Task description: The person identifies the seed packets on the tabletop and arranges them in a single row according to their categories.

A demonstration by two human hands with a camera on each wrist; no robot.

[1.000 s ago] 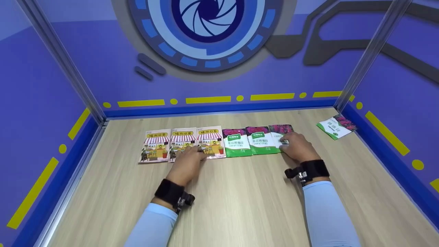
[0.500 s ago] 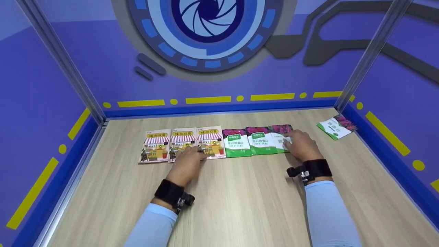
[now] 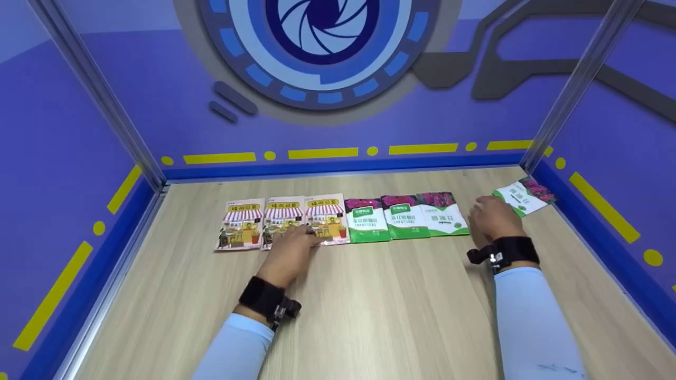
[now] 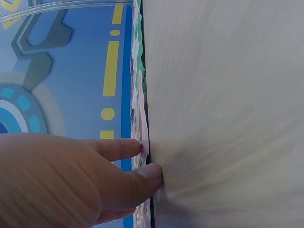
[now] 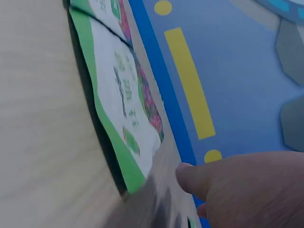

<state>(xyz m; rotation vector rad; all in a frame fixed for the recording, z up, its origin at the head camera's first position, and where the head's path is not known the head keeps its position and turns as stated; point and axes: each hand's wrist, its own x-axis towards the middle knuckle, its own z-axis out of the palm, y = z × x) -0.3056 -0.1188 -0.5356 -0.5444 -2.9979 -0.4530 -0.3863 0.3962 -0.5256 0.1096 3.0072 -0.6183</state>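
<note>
Three pink seed packets (image 3: 240, 226) with a striped-awning shop picture and three green-and-white seed packets (image 3: 443, 217) with pink flowers form one row in the head view. My left hand (image 3: 287, 257) rests at the lower edges of the middle and right pink packets; its thumb and a finger touch down there in the left wrist view. Past the row's right end is my right hand (image 3: 496, 219), holding nothing, its fingertips hidden in part. Just beyond it lies a loose, tilted green-and-white packet (image 3: 522, 196), overlapped by the hand in the head view.
A wooden tabletop (image 3: 369, 311) carries everything. Blue-purple printed panels (image 3: 338, 134) stand along its back, left and right sides, with metal corner posts (image 3: 573, 84) between them. Both wrists wear black camera straps (image 3: 262, 298).
My right hand has let go of the rightmost packet in the row and moved right, close to the loose packet. My left hand has stayed in place.
</note>
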